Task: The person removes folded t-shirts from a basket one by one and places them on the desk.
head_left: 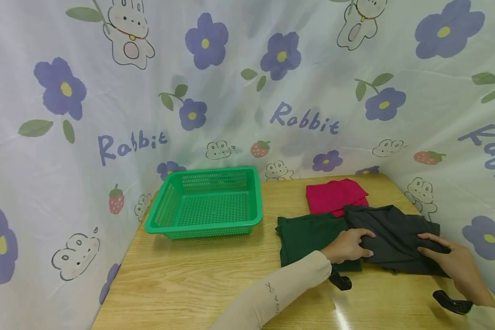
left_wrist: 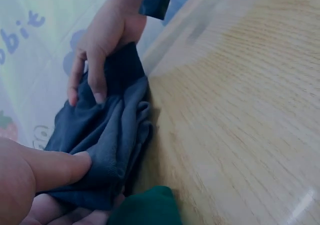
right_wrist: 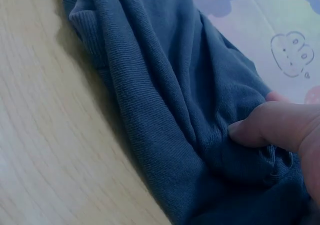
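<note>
A dark grey folded garment (head_left: 392, 238) lies at the right of the table, its ribbed surface wrinkled into folds. At its left end my left hand (head_left: 348, 246) grips the cloth, thumb (left_wrist: 62, 170) on top and fingers partly hidden beneath. My right hand (head_left: 458, 261) pinches the opposite end, where the thumb (right_wrist: 260, 127) sinks into a bunched fold. Partly under my left hand and next to the grey garment is a folded dark green cloth (head_left: 305, 238). Behind these two lies a folded red cloth (head_left: 334, 195).
A green plastic basket (head_left: 206, 229) with perforated walls stands on the left of the wooden table (head_left: 181, 279). A white curtain (head_left: 239, 91) printed with rabbits and purple flowers hangs behind the table and along both sides.
</note>
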`<state>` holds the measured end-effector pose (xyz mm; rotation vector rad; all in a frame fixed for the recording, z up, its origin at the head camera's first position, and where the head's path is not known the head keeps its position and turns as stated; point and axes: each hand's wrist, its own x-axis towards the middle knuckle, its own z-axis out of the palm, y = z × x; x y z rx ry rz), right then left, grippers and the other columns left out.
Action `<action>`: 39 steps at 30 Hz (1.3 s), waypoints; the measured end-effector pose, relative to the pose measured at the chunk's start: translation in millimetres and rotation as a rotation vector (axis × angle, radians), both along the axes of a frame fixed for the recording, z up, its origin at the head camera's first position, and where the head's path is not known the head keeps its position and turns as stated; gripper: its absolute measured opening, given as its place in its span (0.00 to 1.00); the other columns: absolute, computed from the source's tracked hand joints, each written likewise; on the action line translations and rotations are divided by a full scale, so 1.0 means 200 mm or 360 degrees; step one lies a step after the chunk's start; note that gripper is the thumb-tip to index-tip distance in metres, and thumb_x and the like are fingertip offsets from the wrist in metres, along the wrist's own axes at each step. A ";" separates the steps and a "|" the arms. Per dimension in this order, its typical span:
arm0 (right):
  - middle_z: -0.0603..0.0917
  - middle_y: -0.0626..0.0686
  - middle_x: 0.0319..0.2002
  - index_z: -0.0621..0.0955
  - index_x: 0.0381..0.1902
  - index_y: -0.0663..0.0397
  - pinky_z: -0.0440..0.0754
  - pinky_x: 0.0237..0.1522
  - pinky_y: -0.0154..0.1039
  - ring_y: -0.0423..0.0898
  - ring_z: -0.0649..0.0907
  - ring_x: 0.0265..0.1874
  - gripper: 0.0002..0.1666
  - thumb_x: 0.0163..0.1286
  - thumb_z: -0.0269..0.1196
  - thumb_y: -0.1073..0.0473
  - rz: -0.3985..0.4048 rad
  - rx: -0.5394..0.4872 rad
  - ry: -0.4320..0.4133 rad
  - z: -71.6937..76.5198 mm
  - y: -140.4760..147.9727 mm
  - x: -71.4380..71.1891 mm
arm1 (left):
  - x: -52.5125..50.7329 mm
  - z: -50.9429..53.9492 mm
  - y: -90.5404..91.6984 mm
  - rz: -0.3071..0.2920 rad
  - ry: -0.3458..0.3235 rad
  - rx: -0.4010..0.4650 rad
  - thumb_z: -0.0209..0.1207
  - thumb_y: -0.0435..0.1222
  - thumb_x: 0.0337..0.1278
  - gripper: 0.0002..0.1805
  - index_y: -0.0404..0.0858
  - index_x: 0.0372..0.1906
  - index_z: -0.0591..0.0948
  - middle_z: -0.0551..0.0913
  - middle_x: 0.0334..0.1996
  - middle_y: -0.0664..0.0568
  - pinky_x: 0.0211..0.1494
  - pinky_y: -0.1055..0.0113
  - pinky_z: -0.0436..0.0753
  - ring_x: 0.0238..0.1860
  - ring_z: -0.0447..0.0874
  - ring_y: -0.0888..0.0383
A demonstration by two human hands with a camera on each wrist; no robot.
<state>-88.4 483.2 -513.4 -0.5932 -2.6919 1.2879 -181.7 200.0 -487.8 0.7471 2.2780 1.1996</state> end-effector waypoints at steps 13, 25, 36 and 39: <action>0.50 0.78 0.76 0.72 0.75 0.53 0.61 0.56 0.80 0.85 0.55 0.68 0.46 0.70 0.65 0.32 0.0074 0.0080 -0.0058 -0.01 0.00 0.01 | -0.02 -0.03 0.00 -0.0090 0.0105 -0.0213 0.72 0.38 0.62 0.25 0.54 0.64 0.83 0.78 0.62 0.65 0.51 0.74 0.77 0.63 0.73 0.66; 0.50 0.79 0.75 0.71 0.76 0.51 0.60 0.57 0.80 0.84 0.54 0.68 0.43 0.72 0.64 0.35 0.0175 0.0047 -0.0024 -0.05 -0.01 -0.08 | -0.07 -0.02 -0.04 -0.0022 0.0129 -0.0236 0.73 0.38 0.60 0.23 0.54 0.61 0.85 0.78 0.63 0.64 0.52 0.74 0.77 0.64 0.73 0.66; 0.52 0.85 0.71 0.73 0.68 0.68 0.57 0.59 0.80 0.85 0.56 0.66 0.36 0.73 0.67 0.49 0.0164 0.0153 0.0061 -0.02 -0.03 -0.09 | -0.13 0.03 -0.09 -0.0106 0.0314 -0.0238 0.70 0.36 0.65 0.06 0.46 0.44 0.88 0.82 0.31 0.63 0.32 0.76 0.77 0.31 0.79 0.69; 0.62 0.87 0.64 0.76 0.61 0.71 0.56 0.59 0.80 0.85 0.64 0.60 0.31 0.70 0.70 0.55 0.0115 0.0437 0.0144 0.00 -0.03 -0.08 | -0.17 0.07 -0.12 -0.0140 0.0265 -0.0186 0.66 0.34 0.68 0.02 0.44 0.42 0.87 0.80 0.25 0.62 0.27 0.76 0.78 0.25 0.81 0.66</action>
